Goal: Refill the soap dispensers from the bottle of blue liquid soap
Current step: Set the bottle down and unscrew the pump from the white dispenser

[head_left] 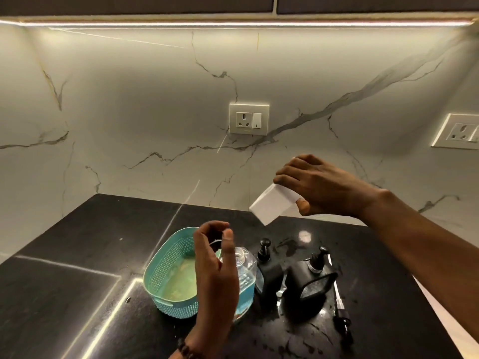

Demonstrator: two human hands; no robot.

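Observation:
A clear bottle of blue liquid soap (245,278) stands on the black countertop (77,281), its neck uncovered. My left hand (215,270) hovers just over that neck and pinches a small dark cap between thumb and fingers. Right of the bottle stand two black pump dispensers (267,265) (311,288), both with pump heads on. My right hand (318,187) grips a white box-shaped container (272,206), tilted in the air near the marble wall, above and behind the dispensers.
A teal plastic basket (166,268) sits left of the bottle, touching it. A thin white tube with a dark end (337,294) lies right of the dispensers. Wet patches mark the counter around them. Wall sockets (249,119) (458,130) sit on the backsplash.

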